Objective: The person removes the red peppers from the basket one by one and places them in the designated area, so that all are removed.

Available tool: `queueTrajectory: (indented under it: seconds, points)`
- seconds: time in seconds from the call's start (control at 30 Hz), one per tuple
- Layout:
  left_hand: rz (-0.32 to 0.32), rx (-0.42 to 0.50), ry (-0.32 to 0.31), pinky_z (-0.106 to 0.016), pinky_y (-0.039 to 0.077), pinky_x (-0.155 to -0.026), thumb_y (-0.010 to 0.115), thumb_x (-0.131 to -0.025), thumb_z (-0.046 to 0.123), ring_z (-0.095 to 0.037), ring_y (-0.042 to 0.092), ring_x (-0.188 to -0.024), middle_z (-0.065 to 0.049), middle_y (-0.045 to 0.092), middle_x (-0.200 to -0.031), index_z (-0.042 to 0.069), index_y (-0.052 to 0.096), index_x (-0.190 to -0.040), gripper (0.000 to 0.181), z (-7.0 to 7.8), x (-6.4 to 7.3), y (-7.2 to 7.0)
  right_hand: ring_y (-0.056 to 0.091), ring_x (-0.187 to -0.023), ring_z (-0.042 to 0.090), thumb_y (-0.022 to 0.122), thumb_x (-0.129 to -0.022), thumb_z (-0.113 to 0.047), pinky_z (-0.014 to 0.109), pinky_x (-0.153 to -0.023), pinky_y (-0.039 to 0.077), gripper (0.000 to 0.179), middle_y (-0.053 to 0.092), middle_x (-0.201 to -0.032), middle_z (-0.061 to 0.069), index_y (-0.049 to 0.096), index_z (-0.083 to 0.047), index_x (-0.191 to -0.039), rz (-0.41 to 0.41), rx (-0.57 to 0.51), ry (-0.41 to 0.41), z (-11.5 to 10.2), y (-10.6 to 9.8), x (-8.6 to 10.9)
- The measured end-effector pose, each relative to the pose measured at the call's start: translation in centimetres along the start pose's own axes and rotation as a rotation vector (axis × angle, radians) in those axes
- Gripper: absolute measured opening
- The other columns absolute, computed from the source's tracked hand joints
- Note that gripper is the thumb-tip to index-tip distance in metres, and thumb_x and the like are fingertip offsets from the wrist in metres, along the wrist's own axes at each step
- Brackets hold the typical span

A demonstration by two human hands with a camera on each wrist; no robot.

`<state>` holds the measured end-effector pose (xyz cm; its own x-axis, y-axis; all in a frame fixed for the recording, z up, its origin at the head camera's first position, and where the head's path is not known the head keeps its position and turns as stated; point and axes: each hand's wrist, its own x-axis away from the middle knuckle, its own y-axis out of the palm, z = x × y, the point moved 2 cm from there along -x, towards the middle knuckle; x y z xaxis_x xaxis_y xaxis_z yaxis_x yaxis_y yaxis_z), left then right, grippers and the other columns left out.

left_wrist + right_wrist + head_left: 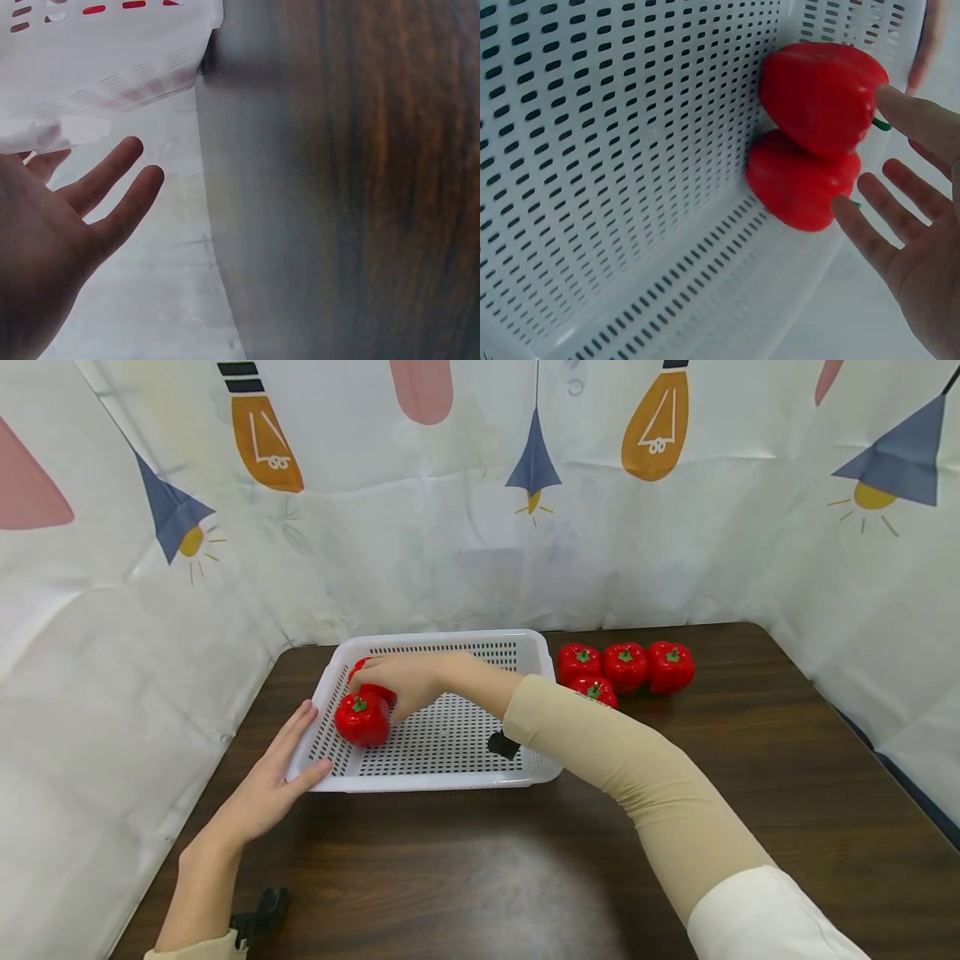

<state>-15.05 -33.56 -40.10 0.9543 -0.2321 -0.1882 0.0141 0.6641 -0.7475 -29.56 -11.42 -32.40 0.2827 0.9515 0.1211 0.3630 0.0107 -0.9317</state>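
Note:
A white perforated plastic basket [442, 785] stands at the back of the table. My left hand [262, 789] rests at its left end, fingers straight along the outer side and thumb at the front corner. In the left wrist view that hand [67, 232] is spread below the basket wall [97, 67]. My right hand [412, 681] reaches into the basket's left part, over the red bell peppers. The right wrist view shows one pepper [821, 97] against another pepper [799, 180]. There the right hand [922, 240] has its fingers extended and apart, thumb and fingertip right at the peppers.
Several more red bell peppers [626, 668] sit grouped just right of the basket, partly behind the right sleeve [600, 735]. A patterned white curtain [450, 552] encloses the dark wooden table [450, 868]. A black object [262, 914] is by the left wrist.

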Motion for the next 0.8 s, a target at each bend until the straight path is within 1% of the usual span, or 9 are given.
queueTrajectory:
  seconds: [0.1,0.23,0.33,0.53,0.6,0.63,0.7,0.73,0.8]
  points:
    - [0.002,0.007,0.008,-0.008,0.024,-0.099,0.069,-0.098,0.025,-0.044,0.029,-0.145,-0.007,0.01,-0.171,0.019,0.02,-0.166,0.084,0.0,0.0,0.0,0.043,-0.132,0.014,0.088,-0.082,-0.021,0.023,-0.098,0.045,0.077,0.051,-0.143,-0.001,0.049,-0.016,-0.148,0.002,-0.021,0.021,0.1,0.4,-0.5]
    - [-0.004,0.01,-0.001,-0.014,0.026,-0.104,0.069,-0.097,0.026,-0.043,0.027,-0.147,-0.006,0.01,-0.171,0.02,0.02,-0.166,0.084,-0.1,0.0,-0.1,0.042,-0.133,0.014,0.089,-0.08,-0.02,0.024,-0.095,0.048,0.081,0.05,-0.144,-0.002,0.047,-0.019,-0.15,0.005,-0.069,0.047,0.4,0.9,-1.1]
    - [-0.008,0.003,-0.012,-0.016,0.028,-0.104,0.069,-0.097,0.027,-0.042,0.027,-0.147,-0.005,0.01,-0.171,0.02,0.02,-0.166,0.084,0.0,0.0,-0.1,0.042,-0.132,0.014,0.089,-0.08,-0.02,0.024,-0.094,0.048,0.081,0.051,-0.144,-0.003,0.048,-0.021,-0.149,0.002,-0.079,0.059,0.5,1.1,-1.5]
    - [-0.008,0.0,-0.008,-0.008,0.026,-0.098,0.069,-0.098,0.027,-0.044,0.031,-0.144,-0.006,0.01,-0.171,0.02,0.02,-0.166,0.084,0.0,0.0,-0.1,0.042,-0.132,0.013,0.088,-0.081,-0.024,0.025,-0.093,0.049,0.079,0.051,-0.144,-0.004,0.048,-0.025,-0.15,-0.032,-0.053,0.089,0.4,1.5,-2.2]
    - [-0.007,0.001,-0.007,-0.009,0.026,-0.099,0.069,-0.098,0.026,-0.044,0.03,-0.145,-0.006,0.01,-0.171,0.02,0.02,-0.166,0.084,-0.1,0.1,-0.2,0.041,-0.132,0.013,0.087,-0.083,-0.023,0.024,-0.092,0.05,0.079,0.05,-0.145,-0.004,0.047,-0.025,-0.151,-0.052,-0.069,0.094,0.3,1.7,-2.4]
    - [-0.008,0.002,-0.008,-0.016,0.03,-0.105,0.069,-0.098,0.026,-0.044,0.029,-0.145,-0.006,0.01,-0.171,0.02,0.02,-0.166,0.084,-0.1,0.1,-0.2,0.041,-0.131,0.013,0.087,-0.083,-0.023,0.024,-0.092,0.05,0.079,0.05,-0.145,-0.004,0.047,-0.025,-0.151,-0.058,-0.08,0.095,0.3,1.9,-2.5]
    - [-0.007,0.003,-0.009,-0.036,0.035,-0.112,0.069,-0.097,0.027,-0.044,0.028,-0.146,-0.006,0.009,-0.171,0.02,0.02,-0.166,0.085,0.0,0.0,-0.1,0.041,-0.131,0.013,0.086,-0.084,-0.021,0.023,-0.091,0.05,0.077,0.051,-0.144,-0.003,0.047,-0.024,-0.15,-0.065,-0.104,0.093,0.3,2.1,-2.6]
    - [-0.009,0.003,-0.009,-0.047,0.036,-0.112,0.068,-0.097,0.026,-0.045,0.028,-0.146,-0.007,0.009,-0.171,0.019,0.019,-0.166,0.084,-0.1,0.0,-0.1,0.041,-0.13,0.013,0.086,-0.084,-0.02,0.023,-0.09,0.05,0.077,0.051,-0.144,-0.003,0.046,-0.024,-0.15,-0.067,-0.114,0.095,0.4,2.2,-2.6]
    - [-0.011,0.011,-0.011,-0.067,0.035,-0.106,0.068,-0.097,0.026,-0.045,0.027,-0.146,-0.007,0.009,-0.171,0.018,0.019,-0.166,0.084,0.0,-0.1,-0.1,0.042,-0.13,0.012,0.086,-0.084,-0.021,0.023,-0.091,0.049,0.077,0.051,-0.143,-0.003,0.046,-0.023,-0.15,-0.058,-0.114,0.1,0.4,2.4,-2.7]
